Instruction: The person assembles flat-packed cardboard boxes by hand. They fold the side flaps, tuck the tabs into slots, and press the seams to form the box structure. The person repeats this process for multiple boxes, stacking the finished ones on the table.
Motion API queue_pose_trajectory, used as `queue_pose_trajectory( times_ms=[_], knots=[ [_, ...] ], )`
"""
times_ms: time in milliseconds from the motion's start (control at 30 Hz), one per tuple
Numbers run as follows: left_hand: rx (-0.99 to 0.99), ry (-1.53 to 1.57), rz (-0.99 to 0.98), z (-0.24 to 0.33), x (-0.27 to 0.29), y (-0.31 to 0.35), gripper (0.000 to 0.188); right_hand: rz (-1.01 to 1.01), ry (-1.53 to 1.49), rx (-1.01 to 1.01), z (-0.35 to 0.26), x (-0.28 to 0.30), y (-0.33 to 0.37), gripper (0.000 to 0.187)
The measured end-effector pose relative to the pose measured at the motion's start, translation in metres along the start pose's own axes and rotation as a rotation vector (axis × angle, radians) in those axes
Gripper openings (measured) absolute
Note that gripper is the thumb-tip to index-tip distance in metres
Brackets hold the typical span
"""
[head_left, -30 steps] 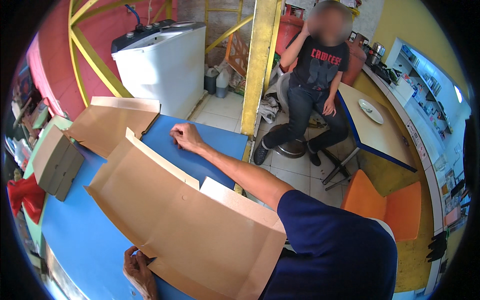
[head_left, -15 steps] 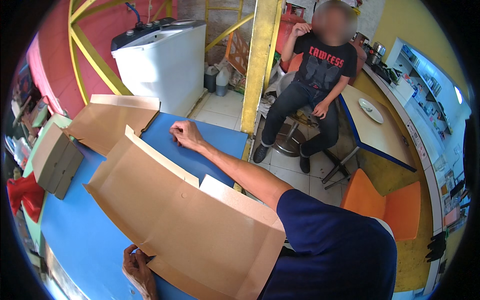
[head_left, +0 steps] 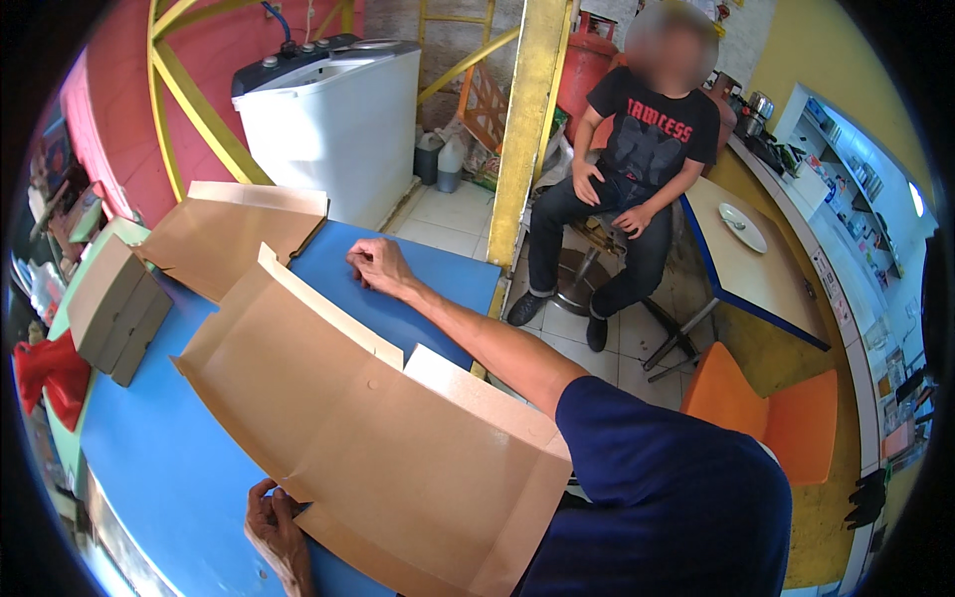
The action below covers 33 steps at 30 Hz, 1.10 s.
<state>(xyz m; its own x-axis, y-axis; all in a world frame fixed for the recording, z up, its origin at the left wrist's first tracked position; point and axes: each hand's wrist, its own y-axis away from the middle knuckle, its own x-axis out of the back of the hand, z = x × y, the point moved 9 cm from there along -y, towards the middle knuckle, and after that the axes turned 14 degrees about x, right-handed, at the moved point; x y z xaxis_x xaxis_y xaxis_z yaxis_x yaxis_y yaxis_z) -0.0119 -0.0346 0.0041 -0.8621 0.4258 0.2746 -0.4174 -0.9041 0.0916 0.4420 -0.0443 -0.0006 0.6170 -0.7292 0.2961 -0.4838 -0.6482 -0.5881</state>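
An unfolded brown cardboard box (head_left: 398, 438) with upturned side flaps lies across the blue table in front of me. My left hand (head_left: 279, 532) is at its near left edge, fingers curled in at the notch between two flaps and closed on the cardboard; part of the fingertips is hidden. Beyond the far flap, my right hand (head_left: 380, 267) rests on the blue tabletop (head_left: 453, 289) with its fingers curled in. Nothing shows in it, and it stands apart from the box. A second opened cardboard box (head_left: 234, 234) lies at the table's far left.
Folded brown boxes (head_left: 119, 313) stack at the left beside a red plastic bag (head_left: 52, 376). A yellow post (head_left: 527, 129) rises past the table's far corner. A person (head_left: 647, 149) sits beyond it, near a small table (head_left: 771, 269) with a white plate (head_left: 742, 228) and an orange chair (head_left: 761, 408).
The seated person's raised hand has come down to the lap. My view has shifted slightly; both my hands and the cardboard keep their places.
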Motion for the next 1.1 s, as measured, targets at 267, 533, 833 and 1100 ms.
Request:
queue_pose_trajectory(
  times_ms=[267, 533, 833, 1100],
  knots=[
    [0.013, -0.046, 0.007, -0.0012, 0.0, -0.0013, 0.014, 0.002, 0.05, 0.022, -0.0043, 0.0025, 0.0, 0.017],
    [0.007, -0.023, -0.005, -0.0001, -0.0011, 0.0002, 0.014, 0.003, 0.038, 0.013, -0.0061, 0.0023, 0.0006, 0.018],
    [0.005, 0.008, -0.022, 0.0017, -0.0029, 0.0009, 0.015, 0.001, 0.046, 0.023, -0.0071, 0.0033, 0.0003, 0.018],
    [0.011, 0.023, -0.028, -0.0013, -0.0031, -0.0005, 0.015, 0.0, 0.05, 0.032, -0.0087, 0.0034, -0.0002, 0.017]
  ],
)
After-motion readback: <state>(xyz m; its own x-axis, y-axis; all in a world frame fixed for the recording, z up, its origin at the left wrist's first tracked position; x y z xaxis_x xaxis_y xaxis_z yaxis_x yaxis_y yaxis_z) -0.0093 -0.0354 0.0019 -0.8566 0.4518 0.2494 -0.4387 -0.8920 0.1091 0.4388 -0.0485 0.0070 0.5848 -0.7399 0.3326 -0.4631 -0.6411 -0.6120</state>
